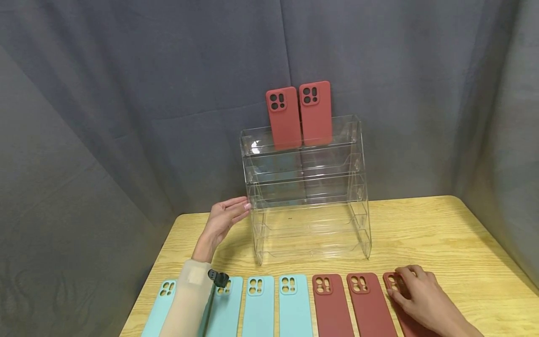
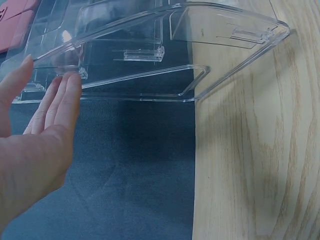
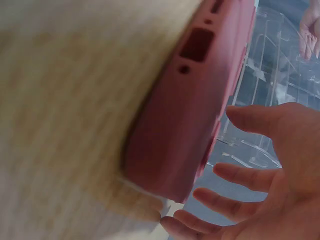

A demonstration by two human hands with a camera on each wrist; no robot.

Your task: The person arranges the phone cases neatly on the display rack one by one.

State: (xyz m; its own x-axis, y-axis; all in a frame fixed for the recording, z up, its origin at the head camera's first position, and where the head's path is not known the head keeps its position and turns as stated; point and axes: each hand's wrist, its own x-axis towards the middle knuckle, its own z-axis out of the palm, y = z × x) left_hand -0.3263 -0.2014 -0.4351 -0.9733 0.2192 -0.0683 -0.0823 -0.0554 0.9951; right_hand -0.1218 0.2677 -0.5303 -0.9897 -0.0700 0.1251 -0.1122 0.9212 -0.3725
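A clear acrylic tiered rack [image 1: 311, 206] stands on the table, with two red phone cases [image 1: 284, 117] upright in its top tier. My left hand [image 1: 227, 215] is at the rack's left side, its fingers extended against or very near the clear panel. In the left wrist view those fingers [image 2: 65, 102] look straight, with the thumb apart from them. At the lower right, my right hand [image 1: 423, 295] is over the top end of the rightmost red phone case [image 1: 400, 299]. The right wrist view shows its fingers [image 3: 240, 177] spread beside the red case [image 3: 170, 130], not closed round it.
Two more red phone cases [image 1: 334, 304] lie left of my right hand. Several turquoise phone cases [image 1: 258, 304] line the table's front left, partly under my left sleeve [image 1: 187, 295]. A grey curtain [image 1: 189, 93] hangs behind the wooden table [image 1: 421, 229].
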